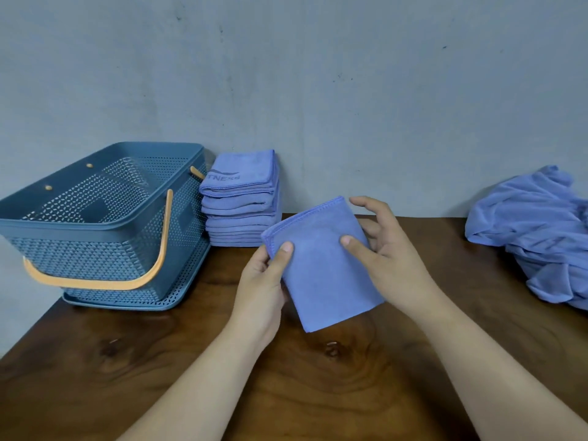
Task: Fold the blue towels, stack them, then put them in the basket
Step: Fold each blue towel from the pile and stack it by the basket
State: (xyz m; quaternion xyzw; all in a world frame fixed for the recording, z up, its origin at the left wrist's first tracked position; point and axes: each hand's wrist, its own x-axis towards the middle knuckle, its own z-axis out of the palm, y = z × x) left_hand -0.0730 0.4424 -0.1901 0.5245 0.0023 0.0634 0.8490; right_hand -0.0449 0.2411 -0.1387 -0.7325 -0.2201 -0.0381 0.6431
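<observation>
Basket left, folded stack just right of it, unfolded heap far right on table.

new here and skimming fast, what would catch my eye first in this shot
The left hand and right hand hold a folded towel over the table at centre. A stack of folded towels stands at the wall beside the basket on the left. An unfolded heap lies on the right.

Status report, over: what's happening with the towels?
Left hand and right hand pinch folded towel. Stack beside basket. Unfolded pile at right. Nothing blocking.
</observation>
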